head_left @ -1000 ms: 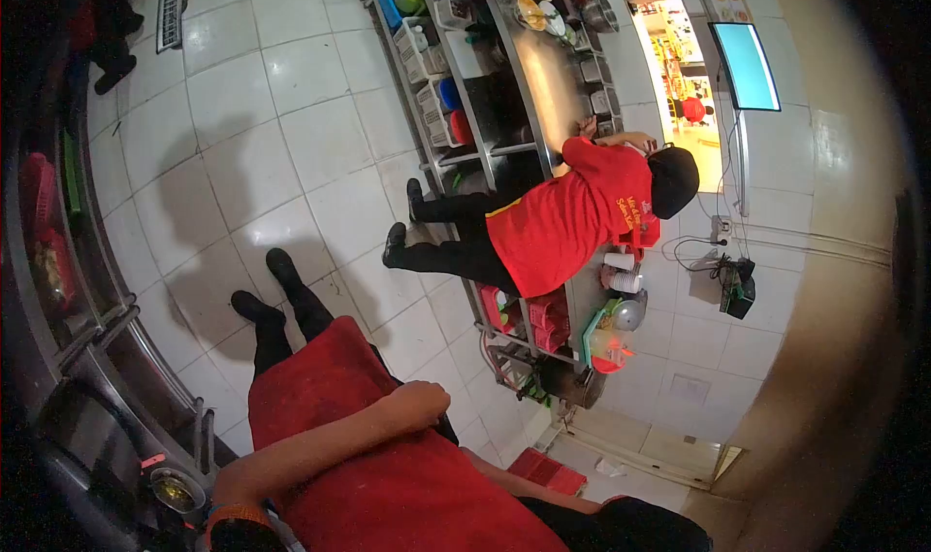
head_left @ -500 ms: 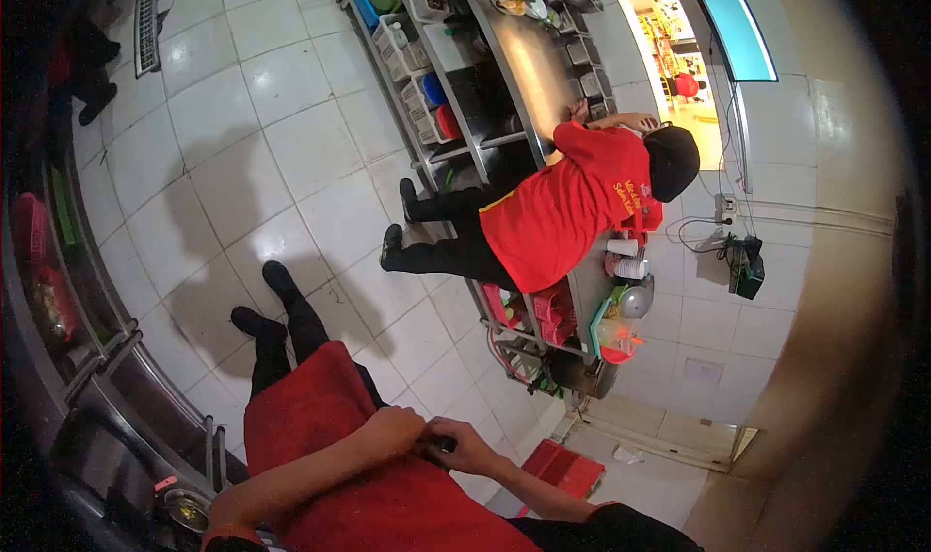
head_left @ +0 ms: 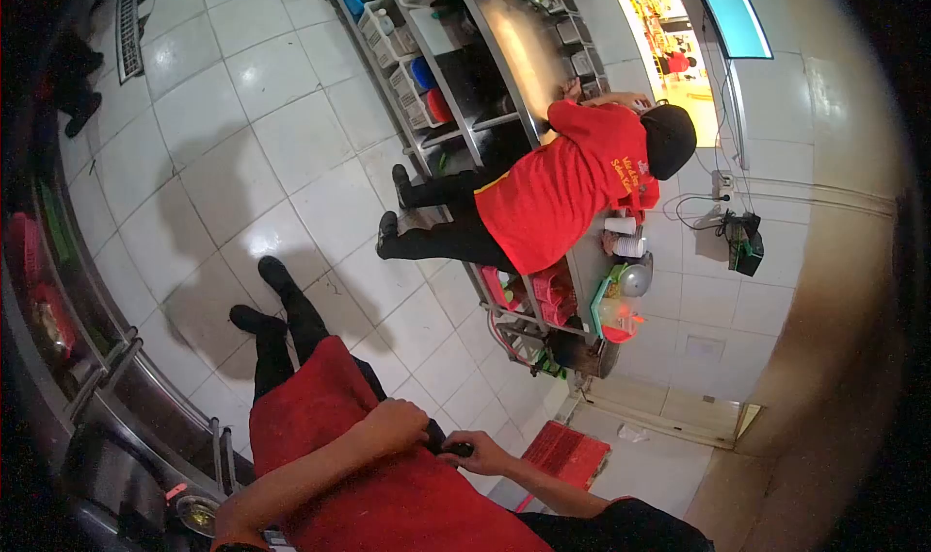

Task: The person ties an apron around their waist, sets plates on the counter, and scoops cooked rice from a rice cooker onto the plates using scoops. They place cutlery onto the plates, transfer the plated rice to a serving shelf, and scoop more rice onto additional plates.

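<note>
At the front of my waist, my left hand (head_left: pixel 400 426) is closed, its fingers pressed against my red apron (head_left: pixel 378 489). What it grips, if anything, is hidden. Close beside it, my right hand (head_left: pixel 482 453) pinches a small black object (head_left: pixel 460 448), too small to name. More dark material shows between the two hands, against the red cloth. My black trousers and shoes are beyond, on the tiled floor.
A co-worker in a red shirt (head_left: pixel 558 198) leans over a steel counter (head_left: pixel 524 43), with baskets on the shelves below. Stacked cups (head_left: pixel 628 246) stand on it. A red crate (head_left: pixel 565 460) is at my right; steel kitchen equipment (head_left: pixel 145 411) runs along my left.
My right hand has drawn slightly away from the left, and more of the black object shows between them. The view has shifted a little; the co-worker stays at the counter.
</note>
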`<state>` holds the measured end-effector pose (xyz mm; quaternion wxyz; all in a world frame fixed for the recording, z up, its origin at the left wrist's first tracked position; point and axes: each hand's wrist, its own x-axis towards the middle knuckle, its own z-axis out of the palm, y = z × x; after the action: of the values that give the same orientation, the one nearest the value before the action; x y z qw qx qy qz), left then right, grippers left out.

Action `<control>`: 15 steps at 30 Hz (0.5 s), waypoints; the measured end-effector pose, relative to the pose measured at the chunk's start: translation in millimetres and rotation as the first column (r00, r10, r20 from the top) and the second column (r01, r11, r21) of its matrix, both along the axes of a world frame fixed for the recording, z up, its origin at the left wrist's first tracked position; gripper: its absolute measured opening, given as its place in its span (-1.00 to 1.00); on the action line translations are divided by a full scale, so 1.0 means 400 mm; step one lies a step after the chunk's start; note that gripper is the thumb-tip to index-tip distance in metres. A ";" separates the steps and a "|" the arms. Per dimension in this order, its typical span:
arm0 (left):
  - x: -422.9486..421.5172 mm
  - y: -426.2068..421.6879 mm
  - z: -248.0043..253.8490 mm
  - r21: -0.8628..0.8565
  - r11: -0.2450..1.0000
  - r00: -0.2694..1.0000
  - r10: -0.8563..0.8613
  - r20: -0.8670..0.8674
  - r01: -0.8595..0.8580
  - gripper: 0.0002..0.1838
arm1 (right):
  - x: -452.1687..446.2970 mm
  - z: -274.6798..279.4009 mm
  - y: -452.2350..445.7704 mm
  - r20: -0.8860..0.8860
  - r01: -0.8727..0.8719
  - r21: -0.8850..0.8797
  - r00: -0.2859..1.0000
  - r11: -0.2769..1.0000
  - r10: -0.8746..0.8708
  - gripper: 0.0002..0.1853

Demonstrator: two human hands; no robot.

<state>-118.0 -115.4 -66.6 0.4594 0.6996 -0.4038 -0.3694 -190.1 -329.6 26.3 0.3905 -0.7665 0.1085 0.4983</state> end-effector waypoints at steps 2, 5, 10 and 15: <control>0.000 -0.028 0.000 0.002 1.000 0.997 -0.030 -0.069 0.030 -0.67 | -0.065 -0.024 -0.037 -0.205 0.146 -0.131 0.964 0.981 -0.171 -0.80; 0.003 -0.078 0.004 0.005 0.995 0.988 -0.101 -0.114 0.102 -0.72 | -0.068 -0.003 -0.015 -0.140 0.194 -0.203 0.964 0.960 -0.225 -0.81; 0.030 -0.110 0.070 -0.055 0.968 0.967 -0.248 -0.050 0.245 -0.75 | -0.145 -0.048 -0.098 -0.088 0.014 -0.268 0.995 0.963 -0.039 -0.72; -0.009 -0.162 0.033 -0.057 0.990 0.988 -0.126 0.086 0.131 -0.78 | -0.191 -0.073 -0.134 -0.111 -0.087 -0.393 0.993 0.915 0.047 -0.62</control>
<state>-121.7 -180.1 -53.2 0.4396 0.6719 -0.4778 -0.3564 -266.4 -383.3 -3.0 0.2038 -0.8073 0.2003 0.5164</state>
